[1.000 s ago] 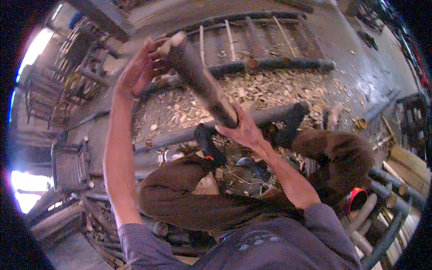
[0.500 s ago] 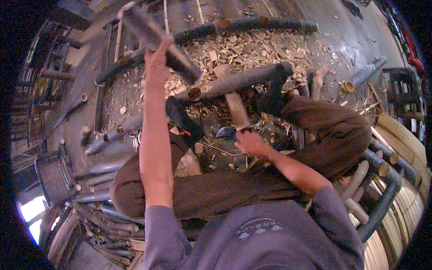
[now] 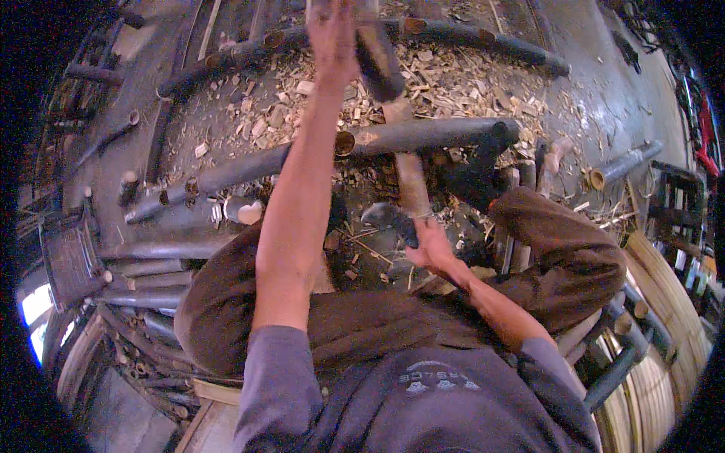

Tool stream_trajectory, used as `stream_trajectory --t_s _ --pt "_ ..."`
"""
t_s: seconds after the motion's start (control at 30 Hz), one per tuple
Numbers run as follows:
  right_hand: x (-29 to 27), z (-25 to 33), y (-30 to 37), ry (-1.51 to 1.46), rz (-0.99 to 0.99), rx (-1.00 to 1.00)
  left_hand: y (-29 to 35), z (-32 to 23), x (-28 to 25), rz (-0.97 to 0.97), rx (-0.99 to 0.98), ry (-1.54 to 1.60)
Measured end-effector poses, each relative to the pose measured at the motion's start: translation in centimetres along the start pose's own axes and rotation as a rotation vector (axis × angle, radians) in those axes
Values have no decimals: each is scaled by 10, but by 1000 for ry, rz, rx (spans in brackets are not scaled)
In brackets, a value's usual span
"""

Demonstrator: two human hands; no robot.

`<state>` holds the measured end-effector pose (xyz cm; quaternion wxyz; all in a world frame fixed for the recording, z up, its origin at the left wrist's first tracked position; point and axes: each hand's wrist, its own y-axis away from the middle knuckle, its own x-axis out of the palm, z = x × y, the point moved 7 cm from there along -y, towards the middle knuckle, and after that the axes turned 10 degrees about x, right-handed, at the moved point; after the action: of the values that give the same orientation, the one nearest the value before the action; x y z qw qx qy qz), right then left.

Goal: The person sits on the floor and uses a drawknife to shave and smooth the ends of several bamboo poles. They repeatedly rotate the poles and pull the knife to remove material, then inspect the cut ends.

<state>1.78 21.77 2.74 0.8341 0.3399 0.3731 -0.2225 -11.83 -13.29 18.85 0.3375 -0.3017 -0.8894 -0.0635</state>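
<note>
Reaching far ahead at the top edge, my left hand is blurred and closed on a short, thick dark bamboo length. Its lower end hangs over a pale wooden pole. That pole crosses a thick grey bamboo pole; whether it passes through or beneath it, I cannot tell. My right hand is closed at the pale pole's near end. A dark curved thing with a greyish rounded end lies against its fingers; its kind is unclear. A round hole shows in the grey bamboo.
Pale wood chips cover the floor beyond the bamboo. Another long bamboo pole with holes lies farther off. Bamboo pieces are stacked on the left. Split pale strips and a bamboo tube lie on the right.
My left hand has swung rightward and farther away with the dark bamboo length. My right hand stays by the pale pole's end. The whole view has shifted slightly.
</note>
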Motion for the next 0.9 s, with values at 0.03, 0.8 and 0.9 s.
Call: stream_trajectory --t_s 0.03,0.8,0.9 --pt "-30 15 -5 -143 67 52 -1 8 3 22 27 -32" --pt "-174 -24 -12 -882 -398 411 62 105 18 221 142 -269" --pt "-170 -23 -14 -853 -383 402 64 108 17 212 147 -259"
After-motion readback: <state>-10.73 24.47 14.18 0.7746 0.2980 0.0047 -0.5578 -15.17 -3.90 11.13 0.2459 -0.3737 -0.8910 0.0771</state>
